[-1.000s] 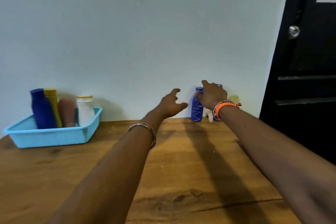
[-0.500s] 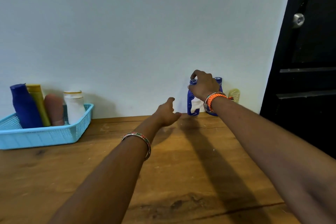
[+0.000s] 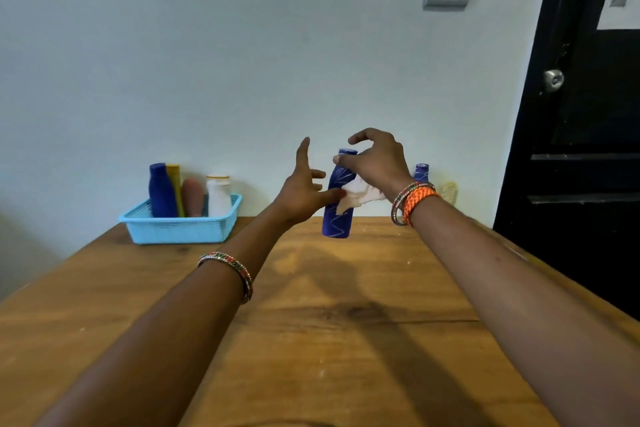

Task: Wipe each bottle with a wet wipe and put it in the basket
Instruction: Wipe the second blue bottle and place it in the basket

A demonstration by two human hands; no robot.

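Note:
My right hand (image 3: 377, 163) grips a dark blue bottle with pale zigzag lines (image 3: 336, 222) near its neck and holds it upright a little above the wooden table (image 3: 311, 322). A crumpled white wet wipe (image 3: 360, 196) is pinched between that palm and the bottle. My left hand (image 3: 304, 189) is open with fingers spread, its fingertips at the bottle's left side beside the wipe. A light blue basket (image 3: 180, 230) stands at the table's far left.
In the basket stand a blue bottle (image 3: 161, 191), a yellow tube (image 3: 175, 189), a pinkish-brown bottle (image 3: 193, 196) and a white bottle (image 3: 218, 196). Another blue bottle (image 3: 420, 173) and a pale yellow object (image 3: 447, 191) stand by the wall. A black door (image 3: 581, 149) is at right.
My right hand has lifted the zigzag bottle from its place by the wall and brought it toward me. My left hand has risen and spread open beside it.

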